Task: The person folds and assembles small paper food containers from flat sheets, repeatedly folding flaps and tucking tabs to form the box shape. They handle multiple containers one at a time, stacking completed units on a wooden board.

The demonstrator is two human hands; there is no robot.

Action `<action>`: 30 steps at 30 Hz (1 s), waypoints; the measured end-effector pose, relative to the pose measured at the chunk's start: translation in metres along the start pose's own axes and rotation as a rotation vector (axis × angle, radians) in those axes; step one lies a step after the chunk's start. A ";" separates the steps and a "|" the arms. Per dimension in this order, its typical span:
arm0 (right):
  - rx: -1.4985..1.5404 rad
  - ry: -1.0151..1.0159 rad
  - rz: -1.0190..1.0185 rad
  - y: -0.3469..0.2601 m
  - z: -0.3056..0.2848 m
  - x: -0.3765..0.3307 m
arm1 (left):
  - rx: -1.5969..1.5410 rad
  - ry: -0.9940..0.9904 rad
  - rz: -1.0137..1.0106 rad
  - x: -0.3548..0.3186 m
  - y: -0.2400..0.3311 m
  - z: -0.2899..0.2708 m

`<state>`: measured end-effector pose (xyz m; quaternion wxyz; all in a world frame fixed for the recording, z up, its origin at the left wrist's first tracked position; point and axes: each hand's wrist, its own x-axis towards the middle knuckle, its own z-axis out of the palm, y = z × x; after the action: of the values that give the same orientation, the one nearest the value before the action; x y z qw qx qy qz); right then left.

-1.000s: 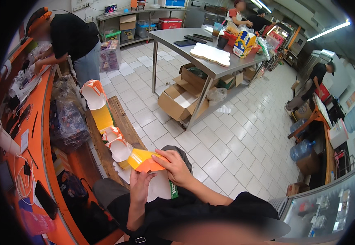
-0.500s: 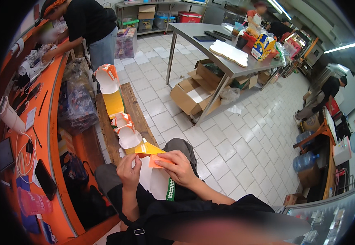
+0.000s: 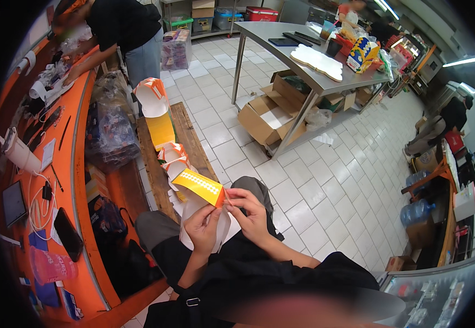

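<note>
Over my lap is a part-folded cardboard food box, with a yellow side panel (image 3: 198,185) patterned in white and a plain white inside. My left hand (image 3: 202,229) is closed on its near edge, thumb and fingers pinching the card. At the box's right corner my right hand (image 3: 249,214) pinches a small orange flap (image 3: 222,198). The fingertips of both hands nearly meet there. Beyond it, on a wooden bench (image 3: 194,136), stand an orange-and-white carton (image 3: 153,101), a yellow carton panel (image 3: 161,131) and another orange-and-white carton (image 3: 173,156).
An orange counter (image 3: 79,202) runs along my left, holding a phone (image 3: 68,234), a pink cup (image 3: 51,266) and cables. A steel table (image 3: 314,76) with open cardboard boxes (image 3: 265,117) beneath stands ahead. A person in black (image 3: 122,27) leans over the counter.
The yellow panel has turned and swung up, now showing its patterned face. My right hand has shifted its grip to the corner flap. The whole view has moved slightly.
</note>
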<state>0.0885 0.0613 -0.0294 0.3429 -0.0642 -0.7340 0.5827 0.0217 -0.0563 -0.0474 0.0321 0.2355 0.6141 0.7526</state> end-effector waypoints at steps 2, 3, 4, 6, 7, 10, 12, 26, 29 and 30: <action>0.019 0.029 -0.007 0.000 0.004 -0.004 | -0.058 -0.029 0.009 0.002 0.001 0.001; 0.025 0.046 -0.003 0.000 0.006 -0.006 | -0.052 -0.043 0.037 0.003 0.001 0.000; 0.027 0.044 -0.020 -0.001 0.006 -0.007 | -0.045 -0.069 0.061 0.004 -0.001 -0.001; 0.167 0.041 0.094 -0.002 0.008 -0.011 | -0.005 -0.096 0.091 0.005 -0.006 -0.003; 0.260 0.043 0.161 -0.003 0.008 -0.012 | 0.028 -0.097 0.097 0.005 -0.009 -0.004; 0.188 -0.024 0.076 -0.006 0.007 -0.014 | 0.073 -0.009 0.162 -0.001 -0.021 -0.003; 0.058 -0.077 -0.014 -0.007 0.005 -0.013 | 0.156 0.039 0.293 -0.006 -0.027 -0.004; 0.032 -0.117 -0.008 -0.001 -0.001 -0.011 | 0.247 0.023 0.369 -0.002 -0.024 0.002; 0.035 -0.117 -0.023 0.002 0.000 -0.011 | 0.312 -0.006 0.427 -0.001 -0.021 -0.003; 0.059 -0.115 -0.003 0.003 0.000 -0.010 | 0.334 -0.011 0.434 -0.001 -0.020 -0.005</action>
<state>0.0954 0.0570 -0.0367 0.3028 -0.0196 -0.7349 0.6065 0.0160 -0.0564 -0.0678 -0.1658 0.3677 0.6648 0.6287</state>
